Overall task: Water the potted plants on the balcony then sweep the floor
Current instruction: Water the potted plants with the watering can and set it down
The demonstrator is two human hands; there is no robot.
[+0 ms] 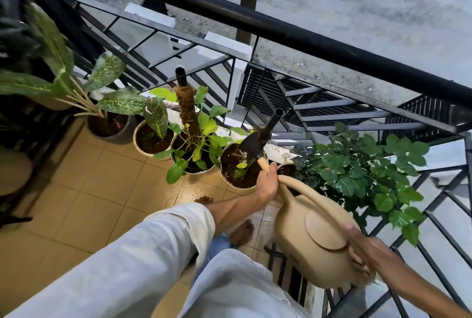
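My left hand (267, 182) grips the wooden handle of a small black trowel (251, 146), its blade over the soil of a white pot (238, 167). A beige watering can (313, 231) hangs tilted to the right of that pot, held at its rear by my right hand (362, 251). Its long spout curves up past my left hand. Several potted plants stand in a row along the railing: a grey pot (111, 126) with variegated leaves, a white pot (150, 140), a pot with a moss pole (187, 116), and a bushy green plant (362, 167) at the right.
A black metal railing (293, 34) runs diagonally behind the pots and wraps around at the right. The floor is tan tile (84, 202), wet near my bare feet (242, 232). Dark furniture stands at the far left.
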